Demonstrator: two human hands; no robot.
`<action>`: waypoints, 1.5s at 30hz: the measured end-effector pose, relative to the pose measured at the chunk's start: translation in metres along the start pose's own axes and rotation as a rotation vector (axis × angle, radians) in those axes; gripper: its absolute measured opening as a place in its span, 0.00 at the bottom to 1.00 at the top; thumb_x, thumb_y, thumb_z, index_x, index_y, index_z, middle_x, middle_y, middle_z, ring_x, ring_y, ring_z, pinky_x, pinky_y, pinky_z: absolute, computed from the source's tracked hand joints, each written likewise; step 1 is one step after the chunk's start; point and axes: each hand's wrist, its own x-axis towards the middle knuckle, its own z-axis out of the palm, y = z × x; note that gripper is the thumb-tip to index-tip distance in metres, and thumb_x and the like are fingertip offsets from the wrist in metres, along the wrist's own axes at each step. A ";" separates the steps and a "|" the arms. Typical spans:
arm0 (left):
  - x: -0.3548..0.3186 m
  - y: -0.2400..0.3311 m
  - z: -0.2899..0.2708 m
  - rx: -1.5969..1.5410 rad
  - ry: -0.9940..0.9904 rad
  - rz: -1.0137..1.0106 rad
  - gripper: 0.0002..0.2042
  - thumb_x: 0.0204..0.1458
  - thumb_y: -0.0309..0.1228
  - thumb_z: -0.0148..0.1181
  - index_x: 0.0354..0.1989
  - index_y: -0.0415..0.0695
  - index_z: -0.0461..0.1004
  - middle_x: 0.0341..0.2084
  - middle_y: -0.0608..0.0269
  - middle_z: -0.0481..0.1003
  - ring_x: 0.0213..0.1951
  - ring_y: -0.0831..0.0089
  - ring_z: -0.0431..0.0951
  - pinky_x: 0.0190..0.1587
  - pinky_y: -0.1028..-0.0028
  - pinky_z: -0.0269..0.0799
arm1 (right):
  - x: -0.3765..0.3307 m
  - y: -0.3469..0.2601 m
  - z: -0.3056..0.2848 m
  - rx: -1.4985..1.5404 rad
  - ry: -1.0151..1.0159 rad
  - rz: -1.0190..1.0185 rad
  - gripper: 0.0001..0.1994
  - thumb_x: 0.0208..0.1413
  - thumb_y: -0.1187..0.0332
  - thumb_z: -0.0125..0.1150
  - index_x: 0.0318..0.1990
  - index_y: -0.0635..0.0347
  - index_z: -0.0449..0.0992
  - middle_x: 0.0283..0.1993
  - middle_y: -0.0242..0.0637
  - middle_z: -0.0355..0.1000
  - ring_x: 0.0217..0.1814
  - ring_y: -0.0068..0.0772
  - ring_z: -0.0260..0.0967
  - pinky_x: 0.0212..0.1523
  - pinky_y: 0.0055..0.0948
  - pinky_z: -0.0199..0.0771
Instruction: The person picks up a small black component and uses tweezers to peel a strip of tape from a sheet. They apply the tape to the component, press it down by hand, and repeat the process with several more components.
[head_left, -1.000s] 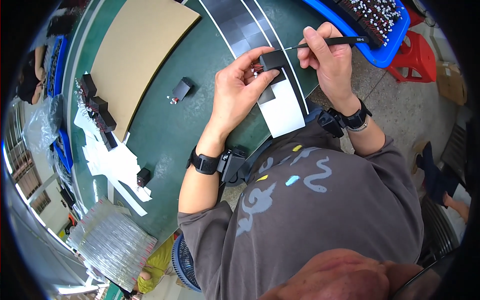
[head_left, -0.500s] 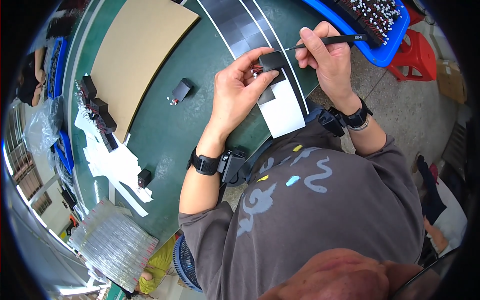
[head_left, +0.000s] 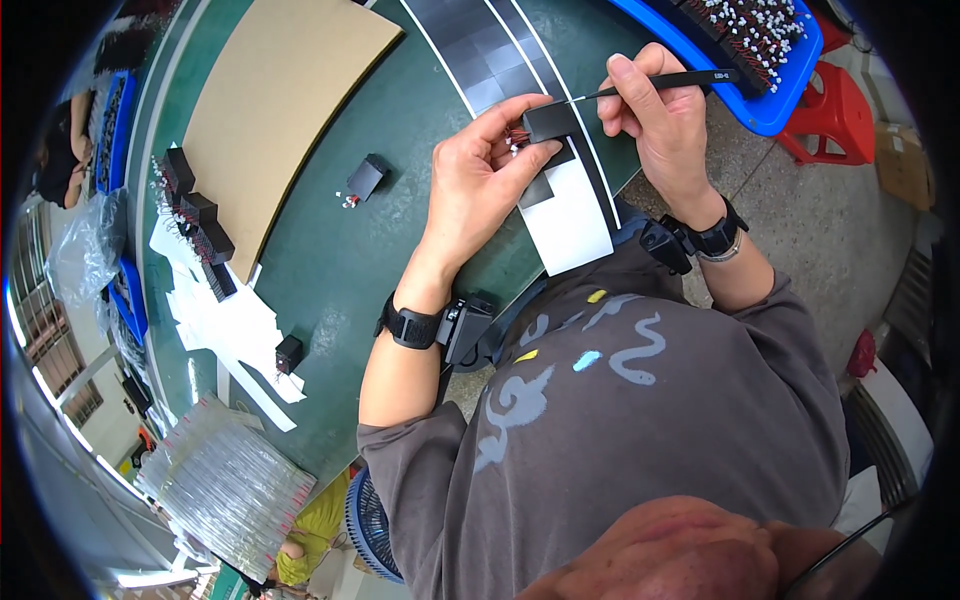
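My left hand (head_left: 485, 175) is closed on a black rectangular block (head_left: 548, 122), with red wires and white connectors coming out near my fingers. In my right hand (head_left: 655, 120) is a pair of black tweezers (head_left: 690, 78), pinched between thumb and fingers, its tip at the block's far right edge. A tiny pale piece shows at the tip, too small to name. Beneath the block lies a white sheet (head_left: 570, 230) partly covered with black square pieces. Another black block (head_left: 368, 176) with wires rests on the green table, left of my left hand.
A blue tray (head_left: 765, 118) full of wired black blocks stands at the far right, by a red stool (head_left: 832, 112). Cardboard (head_left: 285, 90) covers the table's left part. Several blocks (head_left: 205, 225) sit on white paper scraps (head_left: 230, 325). Stacked clear tubes (head_left: 225, 480) lie at the lower left.
Both hands, the block and the tweezers have barely shifted; the scene appears moved slightly to the right. At the right edge, another person's arm and dark clothing have gone from view.
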 end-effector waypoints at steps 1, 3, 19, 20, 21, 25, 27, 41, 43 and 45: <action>0.000 0.000 0.000 -0.011 0.001 -0.002 0.20 0.52 0.24 0.69 0.55 0.44 0.78 0.25 0.76 0.73 0.24 0.91 0.64 0.28 0.85 0.64 | 0.000 0.000 0.000 -0.003 -0.002 0.001 0.11 0.67 0.65 0.59 0.30 0.55 0.70 0.27 0.33 0.75 0.23 0.16 0.67 0.23 0.13 0.61; 0.000 0.001 0.000 -0.010 0.001 -0.002 0.20 0.52 0.24 0.69 0.55 0.44 0.78 0.25 0.76 0.73 0.24 0.91 0.64 0.28 0.84 0.64 | 0.000 0.000 0.000 -0.006 -0.005 0.002 0.11 0.67 0.65 0.59 0.31 0.55 0.70 0.27 0.33 0.75 0.23 0.16 0.67 0.23 0.13 0.61; -0.001 0.002 0.000 0.001 0.001 0.008 0.19 0.52 0.24 0.69 0.54 0.44 0.79 0.28 0.74 0.76 0.25 0.91 0.66 0.30 0.85 0.66 | 0.000 0.001 0.002 -0.045 -0.001 -0.027 0.10 0.66 0.67 0.61 0.32 0.56 0.70 0.26 0.33 0.75 0.23 0.15 0.68 0.25 0.13 0.63; -0.001 0.003 0.001 -0.005 0.003 0.003 0.19 0.52 0.24 0.69 0.54 0.44 0.79 0.28 0.74 0.77 0.25 0.91 0.67 0.30 0.85 0.66 | 0.000 0.001 0.002 -0.058 0.005 -0.029 0.10 0.66 0.67 0.61 0.32 0.56 0.70 0.26 0.33 0.75 0.23 0.15 0.67 0.25 0.13 0.63; -0.001 0.003 0.001 -0.011 0.004 -0.002 0.19 0.52 0.24 0.69 0.54 0.44 0.79 0.29 0.74 0.77 0.25 0.91 0.67 0.30 0.85 0.67 | 0.000 0.001 0.002 -0.071 0.012 -0.031 0.10 0.65 0.67 0.62 0.32 0.56 0.70 0.26 0.33 0.75 0.23 0.15 0.67 0.25 0.13 0.63; -0.001 0.002 0.000 -0.005 0.002 0.000 0.19 0.51 0.23 0.69 0.54 0.43 0.79 0.28 0.75 0.76 0.25 0.91 0.67 0.30 0.85 0.67 | -0.001 0.001 0.003 -0.104 0.020 -0.028 0.10 0.65 0.67 0.62 0.32 0.56 0.70 0.26 0.33 0.75 0.23 0.15 0.67 0.25 0.13 0.63; -0.001 0.002 0.000 0.010 0.003 0.007 0.19 0.51 0.23 0.69 0.54 0.43 0.79 0.28 0.75 0.76 0.25 0.91 0.66 0.30 0.85 0.66 | -0.001 0.000 0.004 -0.114 0.020 -0.026 0.10 0.65 0.67 0.62 0.32 0.56 0.69 0.26 0.33 0.75 0.23 0.15 0.67 0.25 0.14 0.63; 0.000 0.001 0.003 -0.194 0.039 0.004 0.18 0.51 0.24 0.70 0.52 0.40 0.78 0.29 0.74 0.76 0.29 0.89 0.72 0.35 0.83 0.72 | -0.004 -0.022 0.006 -0.784 -0.432 -0.789 0.10 0.61 0.73 0.63 0.48 0.65 0.77 0.49 0.43 0.80 0.53 0.39 0.78 0.52 0.29 0.75; -0.001 0.001 -0.001 -0.131 0.011 0.005 0.18 0.51 0.24 0.70 0.52 0.40 0.77 0.31 0.73 0.77 0.30 0.88 0.74 0.37 0.83 0.74 | -0.003 -0.021 0.005 -0.805 -0.398 -0.781 0.11 0.60 0.74 0.64 0.50 0.65 0.77 0.52 0.44 0.79 0.56 0.41 0.77 0.55 0.32 0.75; -0.001 0.000 -0.006 -0.001 -0.043 0.004 0.18 0.52 0.24 0.70 0.52 0.39 0.77 0.35 0.70 0.80 0.34 0.86 0.78 0.41 0.81 0.77 | -0.002 -0.023 0.005 -0.678 -0.447 -0.548 0.11 0.58 0.77 0.64 0.49 0.65 0.77 0.51 0.44 0.79 0.56 0.40 0.77 0.58 0.34 0.73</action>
